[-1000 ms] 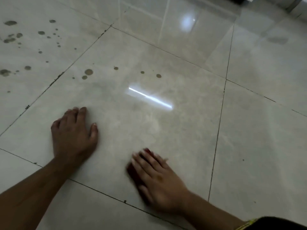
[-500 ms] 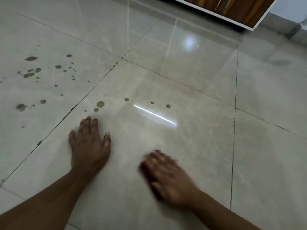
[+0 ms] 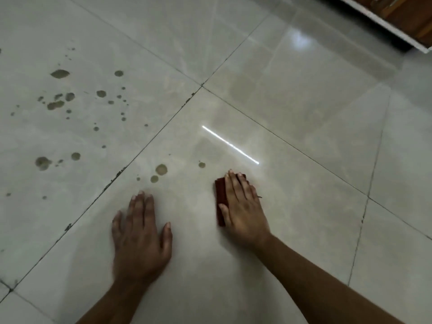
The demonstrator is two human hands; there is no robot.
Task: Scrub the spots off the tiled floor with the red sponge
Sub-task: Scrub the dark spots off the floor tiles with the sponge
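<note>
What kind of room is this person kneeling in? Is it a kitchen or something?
Probably a room in a home, perhaps a kitchen, though that is not certain. The glossy pale tiled floor has dark grout lines, and a brown wooden cabinet with a white base stands at the far edge. Greenish-brown spots mark the tiles.

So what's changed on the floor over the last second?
The right hand slid the sponge forward over the two spots nearest it; those no longer show. The left hand stays flat on the tile. The other spots remain.
</note>
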